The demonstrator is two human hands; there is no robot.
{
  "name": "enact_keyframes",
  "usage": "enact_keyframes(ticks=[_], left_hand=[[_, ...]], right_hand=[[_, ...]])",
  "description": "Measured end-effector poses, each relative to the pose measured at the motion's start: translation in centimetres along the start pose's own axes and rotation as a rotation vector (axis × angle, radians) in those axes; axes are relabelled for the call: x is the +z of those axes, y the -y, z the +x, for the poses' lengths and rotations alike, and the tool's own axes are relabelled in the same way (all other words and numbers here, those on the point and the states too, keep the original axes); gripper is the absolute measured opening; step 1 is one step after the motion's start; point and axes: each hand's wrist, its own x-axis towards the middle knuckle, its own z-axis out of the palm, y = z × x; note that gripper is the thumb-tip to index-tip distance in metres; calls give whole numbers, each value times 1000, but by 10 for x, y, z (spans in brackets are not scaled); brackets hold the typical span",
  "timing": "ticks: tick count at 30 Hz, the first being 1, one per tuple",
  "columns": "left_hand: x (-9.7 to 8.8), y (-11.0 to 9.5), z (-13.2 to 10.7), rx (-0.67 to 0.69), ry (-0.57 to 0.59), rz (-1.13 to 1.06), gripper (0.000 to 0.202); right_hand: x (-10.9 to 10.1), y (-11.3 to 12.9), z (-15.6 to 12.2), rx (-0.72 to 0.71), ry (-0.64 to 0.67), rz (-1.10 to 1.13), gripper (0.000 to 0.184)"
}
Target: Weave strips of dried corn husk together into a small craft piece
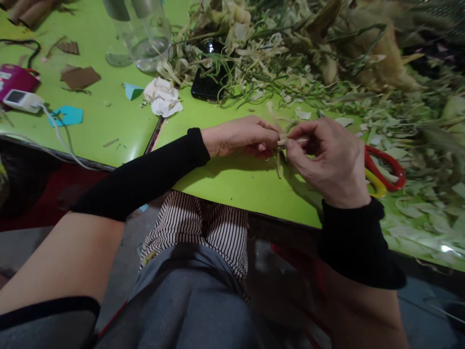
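Near the middle of the frame, the left hand (241,137) and right hand (329,157) meet over the green table (232,182), both pinched shut on a pale husk strip (279,141). The strip sits between the two sets of fingertips — one end sticks up above them, another hangs down toward the tabletop. The left hand comes in from the left with its fingers closed around the strip's left side; the right hand's thumb and forefinger clamp it from the right, the other fingers curled. Both forearms wear black sleeves.

Just behind the right hand, at the right, lie scissors (385,170) with red and yellow handles, partly hidden by the hand. The whole upper right of the frame is taken up by a heap of husks (327,53) and green stalks, with pale scraps spread down the right side of the table.

At top center, a black phone (209,80) lies at the edge of the heap, partly under stalks. To its left is a crumpled tissue (162,97), and above that a clear bottle (145,31) stands on the table. Further left lie blue paper bits (69,115) and a brown card scrap (80,77). At the far left edge a white charger (22,100) rests beside a magenta object, its cable trailing down off the table edge.

In the lower part of the frame — the person's striped shirt and grey lap.
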Motion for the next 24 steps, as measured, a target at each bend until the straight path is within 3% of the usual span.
enact_keyframes(ticks=[7,11,17,24], left_hand=[[4,-3,-1,-5,-72,140,27],[2,2,3,16,-141,112,25],[1,3,8,47,-190,124,8],[4,8,14,42,-216,16,15]], right_hand=[[1,-1,1,53,21,71,6],[8,-4,4,69,16,160,10],[14,-5,7,130,40,197,10],[22,4,14,91,79,-27,6]])
